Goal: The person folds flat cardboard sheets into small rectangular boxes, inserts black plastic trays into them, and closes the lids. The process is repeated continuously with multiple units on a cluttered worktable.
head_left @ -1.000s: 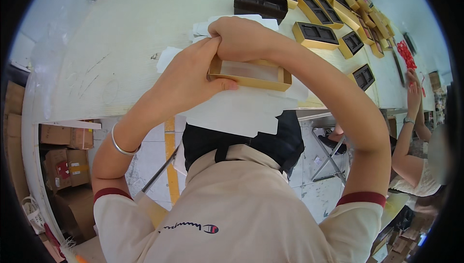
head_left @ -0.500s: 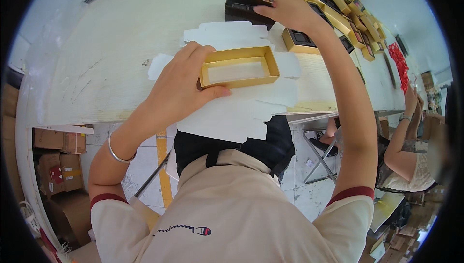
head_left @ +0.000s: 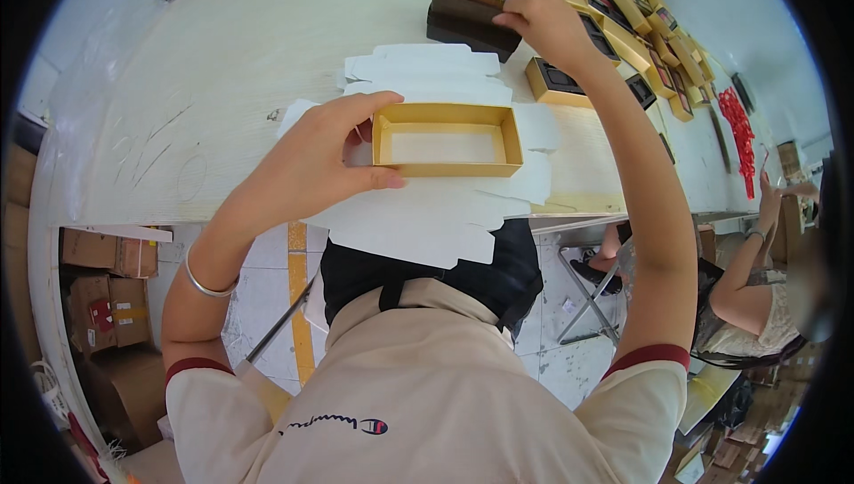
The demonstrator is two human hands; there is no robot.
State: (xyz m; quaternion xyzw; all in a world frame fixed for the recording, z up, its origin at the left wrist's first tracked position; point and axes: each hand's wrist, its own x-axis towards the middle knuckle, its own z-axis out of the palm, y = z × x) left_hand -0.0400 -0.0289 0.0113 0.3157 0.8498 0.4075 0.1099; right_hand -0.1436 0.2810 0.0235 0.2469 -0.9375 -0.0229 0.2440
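My left hand (head_left: 325, 159) grips the left end of a gold open-topped box (head_left: 454, 170), thumb on the near wall and fingers at the far corner. The box has a white bottom and nothing in it. It rests on flat white die-cut cardboard blanks (head_left: 405, 235) that overhang the table's near edge. Farther off, my right hand (head_left: 551, 30) pinches the right end of a black plastic tray insert (head_left: 467, 5). That insert is tilted up on its edge above a stack of black tray inserts (head_left: 467, 35).
Gold boxes with black inserts (head_left: 556, 79) stand right of the stack. A pile of gold boxes (head_left: 658, 30) fills the far right, beside a red strip bundle (head_left: 736, 124). A clear plastic bag (head_left: 84, 110) hangs at the left. Another person's arm (head_left: 747, 270) shows at the right.
My right hand has closed on the top insert's right end and tilted it up off the stack. The gold box has turned square to me and shifted slightly nearer.
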